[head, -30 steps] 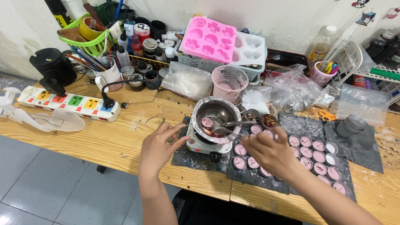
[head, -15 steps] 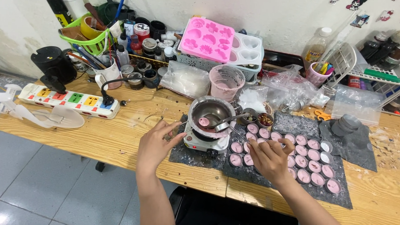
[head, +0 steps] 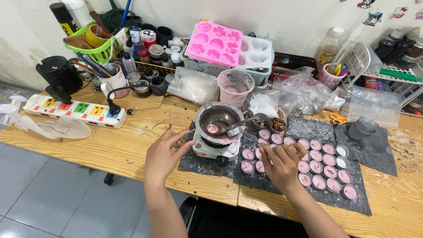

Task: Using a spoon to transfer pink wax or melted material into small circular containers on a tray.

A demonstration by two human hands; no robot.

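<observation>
Person is standing at the wooden bench [head: 102, 148], both hands over the work. Left hand [head: 163, 152] is hovering just left of the small white hot plate [head: 215, 151], fingers [head: 180, 136] loosely spread, holding nothing. Right hand [head: 281, 164] is lying over the rows of small pink-filled round tins [head: 329, 171] on the dark mat [head: 358, 204], fingers curled narrow at the near tins; cannot tell if it is pinching one. Metal pot [head: 219, 118] is sitting on the hot plate, spoon [head: 234, 128] resting inside. Behind it: pink cup [head: 235, 87], pink flower-shaped mould [head: 214, 43] atop a white mould [head: 258, 52], clear plastic bags [head: 306, 92]. White power strip [head: 73, 110] with coloured switches is lying far left.
</observation>
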